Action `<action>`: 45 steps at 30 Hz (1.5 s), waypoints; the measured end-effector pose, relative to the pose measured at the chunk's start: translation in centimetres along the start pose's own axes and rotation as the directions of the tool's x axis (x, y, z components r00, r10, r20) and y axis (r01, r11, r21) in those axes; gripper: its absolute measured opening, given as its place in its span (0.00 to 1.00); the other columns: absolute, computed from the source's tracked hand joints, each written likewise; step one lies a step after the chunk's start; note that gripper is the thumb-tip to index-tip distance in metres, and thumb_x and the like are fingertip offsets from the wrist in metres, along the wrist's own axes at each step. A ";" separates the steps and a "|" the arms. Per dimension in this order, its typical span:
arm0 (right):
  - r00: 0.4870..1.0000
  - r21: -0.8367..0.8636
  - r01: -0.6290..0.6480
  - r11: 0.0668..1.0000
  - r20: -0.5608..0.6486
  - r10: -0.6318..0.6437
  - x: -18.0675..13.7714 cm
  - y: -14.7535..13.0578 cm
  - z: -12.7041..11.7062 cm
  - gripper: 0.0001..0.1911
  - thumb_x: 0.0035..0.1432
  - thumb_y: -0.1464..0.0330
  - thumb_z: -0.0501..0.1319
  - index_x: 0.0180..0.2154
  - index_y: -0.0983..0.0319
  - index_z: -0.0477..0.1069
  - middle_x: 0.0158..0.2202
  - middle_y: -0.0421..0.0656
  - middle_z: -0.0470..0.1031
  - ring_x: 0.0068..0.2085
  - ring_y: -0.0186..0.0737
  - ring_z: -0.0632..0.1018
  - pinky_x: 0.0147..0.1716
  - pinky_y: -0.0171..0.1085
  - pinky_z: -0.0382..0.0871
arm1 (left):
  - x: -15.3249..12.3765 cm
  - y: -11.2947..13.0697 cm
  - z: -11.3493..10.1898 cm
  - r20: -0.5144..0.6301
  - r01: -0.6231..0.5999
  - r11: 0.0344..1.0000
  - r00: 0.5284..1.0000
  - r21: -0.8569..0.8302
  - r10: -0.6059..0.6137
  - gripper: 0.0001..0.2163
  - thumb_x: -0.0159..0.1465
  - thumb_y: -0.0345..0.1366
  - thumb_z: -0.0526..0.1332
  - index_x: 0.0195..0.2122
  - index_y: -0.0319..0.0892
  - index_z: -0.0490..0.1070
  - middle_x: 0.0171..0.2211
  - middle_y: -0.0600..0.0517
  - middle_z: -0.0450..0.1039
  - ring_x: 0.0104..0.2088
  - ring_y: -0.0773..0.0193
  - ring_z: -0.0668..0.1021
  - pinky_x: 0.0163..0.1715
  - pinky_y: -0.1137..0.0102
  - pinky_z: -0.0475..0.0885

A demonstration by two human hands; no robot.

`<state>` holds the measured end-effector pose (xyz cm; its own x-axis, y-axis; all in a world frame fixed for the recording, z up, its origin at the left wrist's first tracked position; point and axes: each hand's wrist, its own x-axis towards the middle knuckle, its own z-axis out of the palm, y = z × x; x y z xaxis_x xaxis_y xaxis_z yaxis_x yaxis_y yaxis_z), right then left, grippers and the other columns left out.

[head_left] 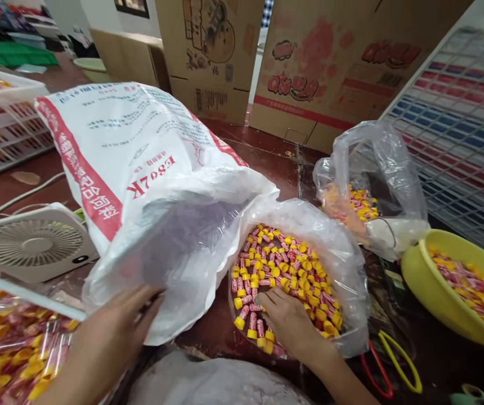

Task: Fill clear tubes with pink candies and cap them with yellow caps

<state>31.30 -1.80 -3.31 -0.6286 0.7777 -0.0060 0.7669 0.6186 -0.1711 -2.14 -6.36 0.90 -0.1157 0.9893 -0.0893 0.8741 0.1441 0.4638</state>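
A big white woven sack (128, 163) with red print lies tipped on the dark red table. Its clear plastic liner (335, 247) spills open toward me, full of small pink-and-yellow capped pieces (284, 270). My right hand (286, 320) reaches into that pile, fingers curled down among the pieces; what they hold is hidden. My left hand (115, 326) presses against the sack's lower liner edge, fingers bent around the plastic.
A white fan (31, 242) lies at the left. Packed clear bags (9, 349) sit at the lower left. A second plastic bag (364, 185) and a yellow bowl (436, 298) hold more pieces on the right. Scissors (389, 360) lie near the bowl. Cardboard boxes (322, 62) stand behind.
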 end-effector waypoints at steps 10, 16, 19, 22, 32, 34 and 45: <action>0.935 0.314 -0.100 0.944 -0.295 0.197 -1.3 2.4 -1.2 0.02 0.67 0.68 0.60 0.40 0.59 0.68 0.32 0.42 0.77 0.33 0.44 0.80 0.33 0.40 0.75 | 7.1 4.7 4.1 0.107 0.051 0.879 0.988 0.474 -0.115 0.17 0.69 0.29 0.47 0.45 0.29 0.76 0.45 0.32 0.76 0.42 0.38 0.84 0.34 0.55 0.77; 0.877 0.624 -0.094 0.776 -0.317 0.361 -0.4 0.7 -3.1 0.10 0.64 0.60 0.65 0.35 0.59 0.71 0.32 0.43 0.80 0.35 0.44 0.82 0.36 0.39 0.78 | 6.3 4.2 3.2 0.133 0.076 0.895 0.980 0.439 -0.149 0.13 0.67 0.30 0.50 0.44 0.33 0.73 0.41 0.35 0.79 0.40 0.40 0.84 0.34 0.58 0.75; 0.863 0.816 -0.085 0.572 -0.226 0.451 0.2 -0.3 -3.5 0.12 0.61 0.58 0.68 0.38 0.60 0.73 0.36 0.45 0.83 0.36 0.44 0.84 0.38 0.38 0.80 | 4.6 4.0 1.8 0.154 0.064 0.972 0.983 0.227 -0.101 0.11 0.67 0.42 0.55 0.42 0.41 0.69 0.34 0.47 0.79 0.35 0.52 0.83 0.34 0.64 0.73; 0.853 0.909 -0.004 0.416 -0.214 0.476 0.9 -1.4 -3.7 0.12 0.61 0.59 0.69 0.40 0.60 0.75 0.39 0.46 0.84 0.38 0.43 0.85 0.40 0.37 0.81 | 2.7 4.4 1.1 0.219 0.030 0.940 0.974 -0.341 0.049 0.12 0.65 0.48 0.58 0.38 0.44 0.68 0.35 0.49 0.78 0.37 0.57 0.81 0.37 0.67 0.74; 0.898 0.709 0.188 0.680 -0.405 0.174 2.4 -3.3 -6.3 0.10 0.66 0.61 0.66 0.41 0.61 0.78 0.35 0.44 0.82 0.37 0.40 0.83 0.40 0.35 0.79 | -0.3 9.8 3.4 0.466 0.384 0.296 0.835 -0.875 0.292 0.15 0.63 0.46 0.68 0.46 0.44 0.77 0.36 0.52 0.80 0.35 0.65 0.78 0.35 0.74 0.71; 0.907 0.616 0.277 0.738 -0.421 0.011 2.3 -3.4 -6.4 0.18 0.64 0.57 0.67 0.50 0.61 0.75 0.46 0.48 0.82 0.50 0.46 0.81 0.53 0.41 0.76 | -0.2 10.3 3.7 0.440 0.389 0.216 0.847 -0.895 0.297 0.13 0.63 0.45 0.69 0.43 0.44 0.77 0.35 0.53 0.78 0.35 0.66 0.78 0.35 0.74 0.72; 0.894 0.299 0.288 0.910 -0.423 -0.144 2.2 -4.1 -4.1 0.42 0.50 0.51 0.74 0.58 0.63 0.62 0.57 0.56 0.74 0.63 0.58 0.72 0.62 0.56 0.68 | 0.3 11.7 5.3 0.391 0.337 0.240 0.891 -0.910 0.232 0.16 0.58 0.41 0.67 0.45 0.42 0.72 0.35 0.52 0.75 0.34 0.61 0.77 0.35 0.69 0.72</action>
<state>27.34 -2.17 1.42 -0.6178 0.6541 0.4364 0.4782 0.7531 -0.4519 10.53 -4.47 1.59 0.2835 0.9052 -0.3165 -0.2587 0.3900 0.8837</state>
